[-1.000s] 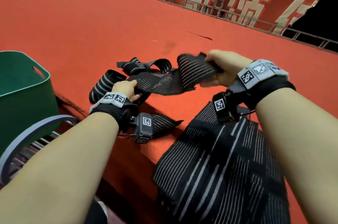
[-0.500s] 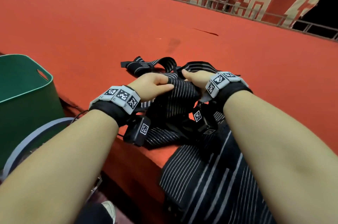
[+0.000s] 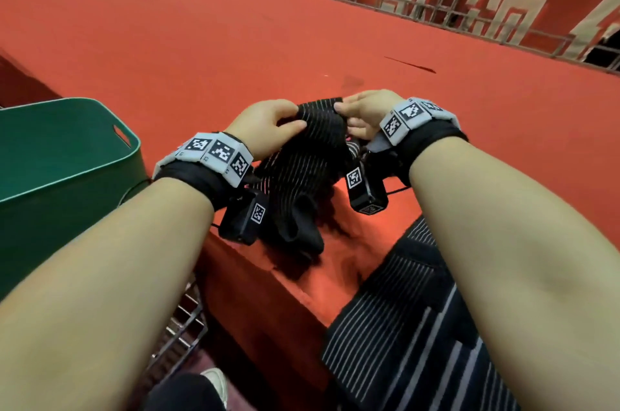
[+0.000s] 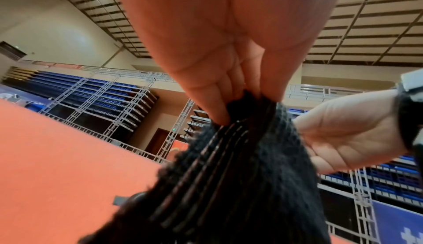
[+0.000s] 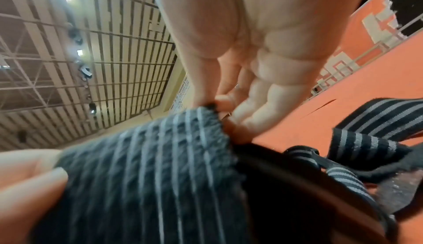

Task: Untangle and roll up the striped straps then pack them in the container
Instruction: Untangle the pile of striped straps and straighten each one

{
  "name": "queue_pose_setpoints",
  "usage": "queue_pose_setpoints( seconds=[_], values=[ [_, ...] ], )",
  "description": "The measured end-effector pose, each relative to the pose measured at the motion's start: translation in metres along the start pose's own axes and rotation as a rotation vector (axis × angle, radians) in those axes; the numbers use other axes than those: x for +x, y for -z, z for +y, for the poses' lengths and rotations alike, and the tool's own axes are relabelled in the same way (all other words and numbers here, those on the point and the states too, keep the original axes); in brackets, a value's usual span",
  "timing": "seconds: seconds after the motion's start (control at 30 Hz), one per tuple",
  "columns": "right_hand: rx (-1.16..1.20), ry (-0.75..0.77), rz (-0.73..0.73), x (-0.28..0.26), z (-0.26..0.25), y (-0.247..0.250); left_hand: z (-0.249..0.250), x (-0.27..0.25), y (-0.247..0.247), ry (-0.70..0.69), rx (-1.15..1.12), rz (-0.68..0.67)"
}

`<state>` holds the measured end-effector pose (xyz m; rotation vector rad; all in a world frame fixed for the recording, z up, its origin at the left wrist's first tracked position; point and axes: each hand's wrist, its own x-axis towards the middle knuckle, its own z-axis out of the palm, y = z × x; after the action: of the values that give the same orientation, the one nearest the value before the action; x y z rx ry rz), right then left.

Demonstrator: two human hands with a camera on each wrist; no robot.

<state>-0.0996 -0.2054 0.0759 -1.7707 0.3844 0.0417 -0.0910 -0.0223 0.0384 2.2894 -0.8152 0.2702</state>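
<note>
Container point(image 3: 67, 155) (green, with a slot handle in its wall) stood at the far left, beside the red carpeted platform point(image 3: 235, 41). Just right of it, the left hand point(image 3: 265, 128) pinched one top corner of a black striped strap point(image 3: 318, 148), thumb against curled fingers point(image 4: 206, 92). That strap hung between both hands above the platform edge. Next, the right hand point(image 3: 365, 115) pinched the opposite corner. Further right, more striped straps point(image 5: 370, 121) lay tangled on the carpet, and another striped piece point(image 3: 419, 310) hung over the platform's near edge.
</note>
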Motion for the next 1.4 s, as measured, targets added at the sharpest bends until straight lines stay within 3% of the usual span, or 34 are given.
queue_pose_setpoints(
  seconds=[0.13, 0.3, 0.4, 0.53, 0.7, 0.83, 0.97, 1.03, 1.2, 1.4],
  values=[
    [-0.026, 0.157, 0.147, 0.009, 0.006, -0.008, -0.014, -0.006, -0.007, 0.141, -0.074, -0.052],
    [0.097, 0.172, -0.052, 0.006, 0.024, -0.005, -0.034, -0.008, -0.029, 0.348, -0.43, -0.107],
    [0.273, 0.149, -0.131, 0.004, 0.023, 0.0, -0.035, -0.004, -0.033, 0.362, -0.577, -0.074],
    [0.434, 0.115, -0.173, 0.003, 0.026, 0.009, -0.036, -0.003, -0.029, 0.364, -0.609, -0.017],
    [0.404, 0.079, -0.241, -0.003, 0.031, 0.005, -0.027, -0.003, -0.024, 0.28, -0.435, -0.265],
    [0.394, 0.104, -0.316, -0.011, 0.027, 0.001, -0.018, 0.001, -0.024, 0.349, -0.41, -0.386],
    [0.318, 0.102, -0.362, -0.019, 0.024, 0.001, -0.012, 0.004, -0.021, 0.324, -0.317, -0.361],
    [0.251, 0.085, -0.368, -0.02, 0.026, 0.001, -0.012, 0.004, -0.022, 0.374, -0.278, -0.3],
    [-0.089, 0.194, -0.129, 0.001, 0.028, -0.004, -0.013, 0.007, -0.032, 0.388, -0.241, -0.222],
    [-0.591, 0.031, -0.097, -0.005, 0.018, -0.009, -0.019, 0.013, -0.04, 0.386, -0.141, -0.201]
  ],
)
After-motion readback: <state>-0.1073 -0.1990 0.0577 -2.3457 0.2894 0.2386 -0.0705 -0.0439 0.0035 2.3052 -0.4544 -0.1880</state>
